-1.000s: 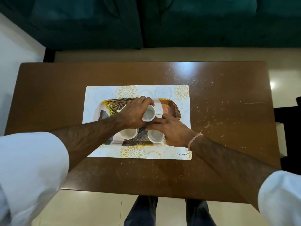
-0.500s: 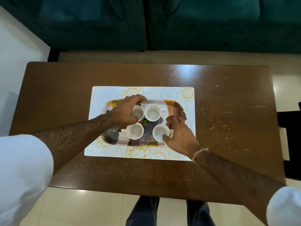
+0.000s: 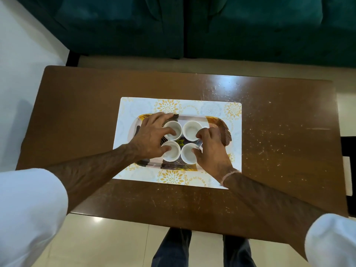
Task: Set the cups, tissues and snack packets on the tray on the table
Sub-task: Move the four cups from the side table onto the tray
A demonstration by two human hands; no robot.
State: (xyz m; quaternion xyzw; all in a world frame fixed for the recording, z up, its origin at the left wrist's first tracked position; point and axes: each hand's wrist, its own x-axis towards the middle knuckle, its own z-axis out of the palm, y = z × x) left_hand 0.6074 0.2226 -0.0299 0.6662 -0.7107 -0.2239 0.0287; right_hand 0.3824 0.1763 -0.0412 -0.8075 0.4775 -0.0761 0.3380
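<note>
Four small white cups (image 3: 180, 143) stand upright in a close square on the tray (image 3: 219, 125), which lies on a placemat (image 3: 138, 105). The left hand (image 3: 149, 136) spreads loosely over the two left cups, fingertips (image 3: 169, 130) on their rims, gripping nothing. The right hand (image 3: 211, 149) is curled beside the two right cups, thumb at the nearer rim; whether it pinches cannot be told. The cups look light, rigid, glossy and probably breakable, best taken at rim or wall.

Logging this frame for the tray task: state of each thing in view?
Four cups: upright, empty, two-by-two on tray.
Tray: flat on placemat.
Placemat: flat on table.
Left hand: open, fingers on the two left cups.
Right hand: fingertips on the two right cups.
Tissues, snack packets: not in view.
</note>
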